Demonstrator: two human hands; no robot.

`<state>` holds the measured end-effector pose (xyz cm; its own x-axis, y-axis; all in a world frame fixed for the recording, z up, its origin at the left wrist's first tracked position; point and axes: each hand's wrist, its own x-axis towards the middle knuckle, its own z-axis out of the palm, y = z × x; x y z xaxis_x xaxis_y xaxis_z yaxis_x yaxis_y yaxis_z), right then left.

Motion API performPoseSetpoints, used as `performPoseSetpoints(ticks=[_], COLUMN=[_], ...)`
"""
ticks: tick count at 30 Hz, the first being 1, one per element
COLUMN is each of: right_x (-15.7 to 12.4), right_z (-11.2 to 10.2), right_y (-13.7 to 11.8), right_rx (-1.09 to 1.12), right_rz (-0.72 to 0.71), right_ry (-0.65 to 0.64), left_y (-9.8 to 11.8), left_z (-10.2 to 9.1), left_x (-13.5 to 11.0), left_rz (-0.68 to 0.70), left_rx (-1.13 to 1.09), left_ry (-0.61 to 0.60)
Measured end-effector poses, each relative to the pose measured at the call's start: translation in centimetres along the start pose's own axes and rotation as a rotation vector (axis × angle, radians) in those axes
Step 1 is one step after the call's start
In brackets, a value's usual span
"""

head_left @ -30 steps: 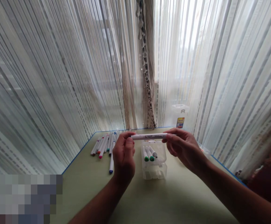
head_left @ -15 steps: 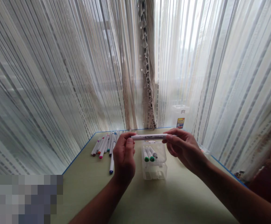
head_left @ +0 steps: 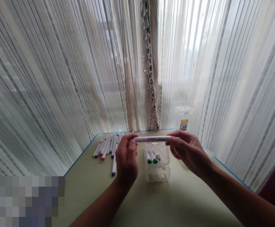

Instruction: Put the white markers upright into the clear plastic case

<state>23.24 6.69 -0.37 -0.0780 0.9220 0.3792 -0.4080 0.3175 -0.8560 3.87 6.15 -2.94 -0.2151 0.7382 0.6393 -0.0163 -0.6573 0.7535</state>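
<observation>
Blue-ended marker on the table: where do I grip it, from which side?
I'd pinch the blue-ended marker across its white barrel, just behind the blue end, from above at the near side: it lies flat, that end jutting clear of the other markers. The left hand appears close on its right.

Your pen (head_left: 153, 138) is white with dark print. To your left, the loose pens (head_left: 106, 147) are white, their ends pink, orange, teal and dark; the one nearest you ends in deep blue. Ahead of you, the boxed pens (head_left: 148, 155) are white, two ending in green and one in grey, in a colourless, see-through box (head_left: 151, 176). Your bench (head_left: 156, 201) is pale green, edged blue. The curtain (head_left: 45, 63) is striped white and grey, some stripes dashed.
</observation>
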Motion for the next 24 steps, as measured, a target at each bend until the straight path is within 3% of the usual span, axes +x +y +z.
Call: performPoseSetpoints(ticks=[24], right_x=[0.21], right_z=[0.2], right_y=[-0.76], right_rx=[-0.045], right_rz=[0.019], right_ry=[0.002], left_y=[0.52], left_z=[0.17], left_x=[0.24], left_rz=[-0.004], left_rx=[0.017], left_ry=[0.019])
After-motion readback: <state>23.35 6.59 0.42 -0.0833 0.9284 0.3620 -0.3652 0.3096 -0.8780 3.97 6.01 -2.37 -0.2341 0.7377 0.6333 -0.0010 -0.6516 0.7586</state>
